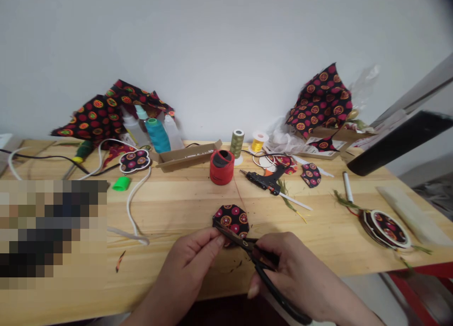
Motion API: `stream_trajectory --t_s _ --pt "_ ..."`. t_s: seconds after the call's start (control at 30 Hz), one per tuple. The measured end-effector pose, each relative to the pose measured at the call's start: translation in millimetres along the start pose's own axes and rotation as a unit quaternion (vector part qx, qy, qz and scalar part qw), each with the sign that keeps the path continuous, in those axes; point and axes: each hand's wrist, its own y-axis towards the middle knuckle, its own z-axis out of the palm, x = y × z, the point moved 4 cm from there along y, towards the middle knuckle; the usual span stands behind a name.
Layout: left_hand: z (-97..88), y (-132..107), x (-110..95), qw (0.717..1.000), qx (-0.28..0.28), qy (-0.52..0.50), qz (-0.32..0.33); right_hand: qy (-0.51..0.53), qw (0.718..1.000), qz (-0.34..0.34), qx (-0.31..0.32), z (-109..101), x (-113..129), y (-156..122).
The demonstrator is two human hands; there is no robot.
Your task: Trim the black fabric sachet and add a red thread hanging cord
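Near the table's front edge my left hand (193, 255) pinches the lower left rim of a dark patterned fabric piece (231, 218), roughly octagonal with red and orange round motifs. In my right hand (286, 264) is a pair of scissors (244, 243) with black handles. Their blades lie across the fabric piece close to my left fingertips; whether they are cutting into it I cannot tell. Small dark scraps lie on the wood below the scissors.
Beyond my hands stand a red thread spool (222, 168), a green thread cone (237, 144) and a black glue gun (267, 179). At right lie a round fabric-covered piece (389, 228) and a dark cylinder (399, 142). Left are a flower-shaped piece (135, 161) and a green cap (121, 183).
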Motion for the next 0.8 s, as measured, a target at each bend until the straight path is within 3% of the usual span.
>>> stream_trajectory --t_s 0.3,0.47,0.63,0.8 --pt "0.2 1 1 1.0 0.012 -0.013 0.01 0.01 1.0 0.006 0.004 0 -5 0" --pt "-4.6 3 5 0.998 -0.043 -0.043 -0.006 0.035 0.999 0.014 0.01 1 -3 0" --pt "-15.7 6 13 0.984 -0.141 -0.109 -0.028 0.025 0.999 0.02 0.027 3 -9 -3" --pt "-13.2 4 0 0.986 -0.145 -0.083 0.006 0.061 0.995 0.037 0.077 9 -12 -4"
